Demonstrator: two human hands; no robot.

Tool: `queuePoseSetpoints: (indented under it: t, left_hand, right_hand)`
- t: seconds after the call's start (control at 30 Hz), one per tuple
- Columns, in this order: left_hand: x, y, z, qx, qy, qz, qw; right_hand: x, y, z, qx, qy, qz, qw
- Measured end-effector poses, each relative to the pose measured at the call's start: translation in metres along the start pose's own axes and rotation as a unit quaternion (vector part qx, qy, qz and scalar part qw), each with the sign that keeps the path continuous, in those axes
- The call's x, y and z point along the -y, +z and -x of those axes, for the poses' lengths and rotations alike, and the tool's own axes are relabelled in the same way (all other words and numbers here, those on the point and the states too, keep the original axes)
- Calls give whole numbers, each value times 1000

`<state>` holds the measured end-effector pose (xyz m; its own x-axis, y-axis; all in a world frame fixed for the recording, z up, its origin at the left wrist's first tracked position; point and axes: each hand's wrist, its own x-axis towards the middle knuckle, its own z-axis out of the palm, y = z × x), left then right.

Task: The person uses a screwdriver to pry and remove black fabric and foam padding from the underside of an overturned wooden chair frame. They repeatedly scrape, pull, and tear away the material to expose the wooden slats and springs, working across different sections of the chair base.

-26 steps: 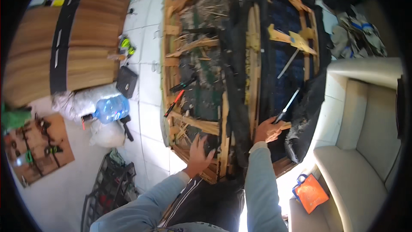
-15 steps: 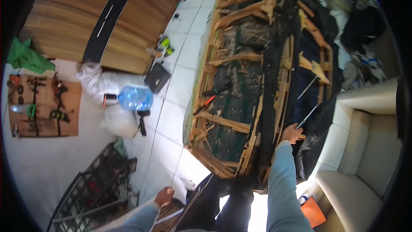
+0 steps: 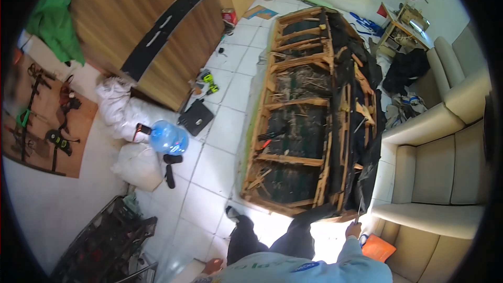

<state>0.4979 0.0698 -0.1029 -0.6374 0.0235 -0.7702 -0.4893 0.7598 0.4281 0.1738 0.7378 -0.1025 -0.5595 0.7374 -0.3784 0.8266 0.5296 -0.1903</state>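
My right hand (image 3: 354, 229) is closed round a thin metal rod-like tool (image 3: 359, 210), which points up toward the near right corner of a stripped sofa frame (image 3: 291, 160). The frame lies on the floor before my legs, with broken wooden slats, torn black cloth and splinters. Low beside my left leg hangs my left hand (image 3: 212, 266), partly cut off by my shirt, its fingers not clear. A dark tool with an orange-red part (image 3: 267, 143) rests in the frame, well away from both hands.
A beige sofa (image 3: 427, 209) lines the right side, with an orange bag (image 3: 378, 248) by it. On the left are a blue water jug (image 3: 168, 138), white sacks (image 3: 137, 166), a black case (image 3: 196, 117), a green drill (image 3: 209, 81), a wooden cabinet (image 3: 173, 47) and a dark metal rack (image 3: 99, 236).
My right hand has drawn back from the torn right side of the frame toward my body, bringing the rod-like tool along. My view has tilted up, and my left hand sits lower in it.
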Motion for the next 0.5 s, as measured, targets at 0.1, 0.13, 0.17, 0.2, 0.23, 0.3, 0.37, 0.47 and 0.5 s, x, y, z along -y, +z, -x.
queuePoseSetpoints:
  t: [0.1, 0.13, 0.17, 0.2, 0.23, 0.3, 0.37, 0.47, 0.5]
  left_hand:
    - [35, -47, -2, -129, -129, 138, 973]
    - [53, -69, -8, -154, -115, 203, 960]
    - [70, -96, -19, -185, -87, 249, 947]
    - [85, -119, -23, -211, -56, 248, 944]
    - [108, -159, -23, -261, -5, 141, 955]
    - [131, -213, -43, -298, 19, 43, 953]
    - [124, -266, -54, -257, -48, 33, 965]
    - [116, -338, -82, -220, -64, 62, 971]
    - [112, -362, -105, -258, -59, 244, 933]
  right_hand:
    - [-21, 3, 77, 21, 6, 33, 999]
    - [-19, 16, 90, 32, -22, 30, 999]
    - [-3, 36, 106, 46, -44, 29, 998]
    - [10, 54, 121, 59, -64, 29, 996]
    - [39, 80, 143, 134, -101, 41, 985]
    - [81, 104, 157, 229, -174, 66, 955]
    - [120, 118, 187, 361, -146, 101, 916]
    - [199, 121, 194, 555, -78, 175, 809]
    - [216, 133, 180, 462, -178, 185, 849]
